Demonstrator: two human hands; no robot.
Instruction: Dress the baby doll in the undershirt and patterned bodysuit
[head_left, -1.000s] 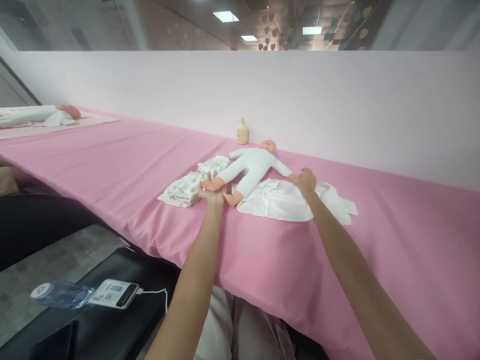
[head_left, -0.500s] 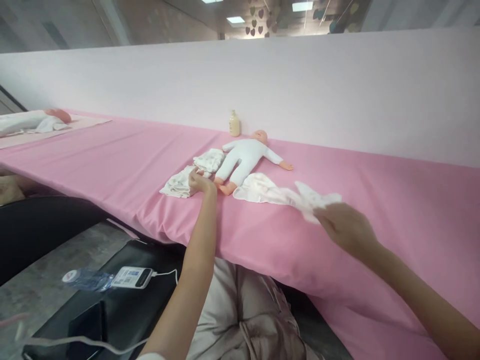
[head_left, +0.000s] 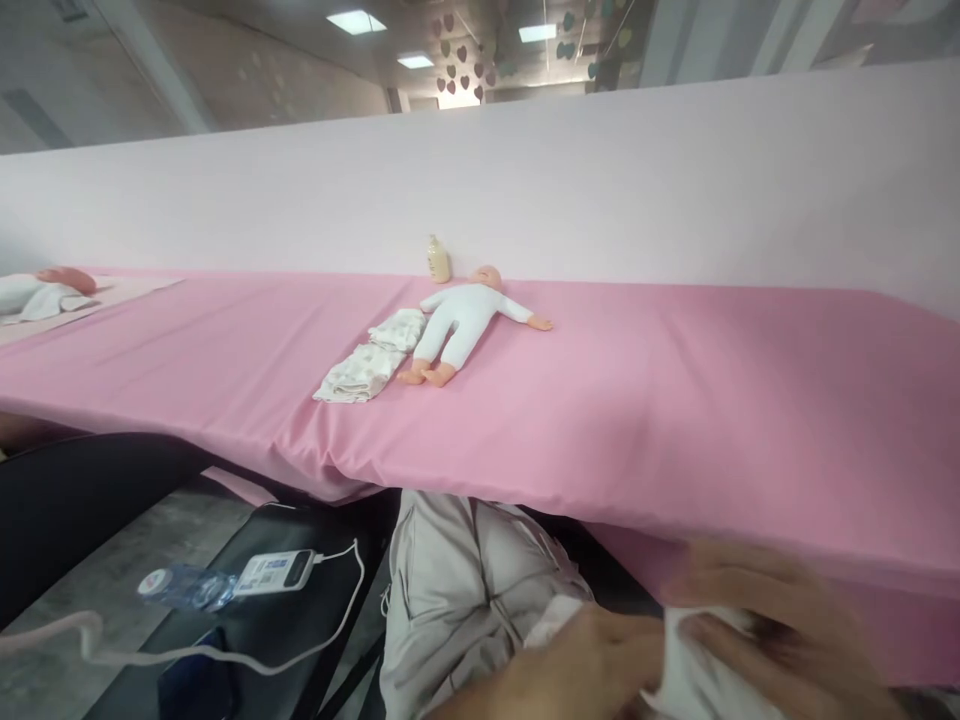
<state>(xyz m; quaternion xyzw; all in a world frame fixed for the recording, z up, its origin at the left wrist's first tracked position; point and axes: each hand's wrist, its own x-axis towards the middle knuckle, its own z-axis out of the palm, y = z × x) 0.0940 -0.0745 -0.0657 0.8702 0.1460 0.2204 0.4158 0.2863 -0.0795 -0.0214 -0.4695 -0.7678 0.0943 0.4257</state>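
White cloth point(head_left: 712, 665) gathered between two hands, in front of the counter point(head_left: 675, 390)

At the far left, a doll lies on a pale mat point(head_left: 142, 290) on the pink-covered counter, its head point(head_left: 67, 280) toward the wall. Below, a black seat point(head_left: 337, 530) carries a clear bottle point(head_left: 191, 588) on its side, a white device point(head_left: 276, 572) touching it, and a white cable point(head_left: 363, 570) running from the device. Further right on the counter are two folded, patterned cloths point(head_left: 361, 373), end to end, just beside a second doll point(head_left: 466, 315) in a white suit. This doll lies on its back, one arm stretched out to the right, feet toward the near edge. A pale yellow bottle point(head_left: 438, 260) stands upright behind it, near the wall.

Low in the view, over the right side of the grey trousers point(head_left: 450, 590), comes the left hand point(head_left: 581, 660), at the left side of the white cloth; blur hides whether its fingers grip it. The right hand point(head_left: 772, 625) is furthest right, its fingers bent over the white cloth and clamped on it. The cloth lies under these fingers and fills the gap between the hands, well apart from the second doll.
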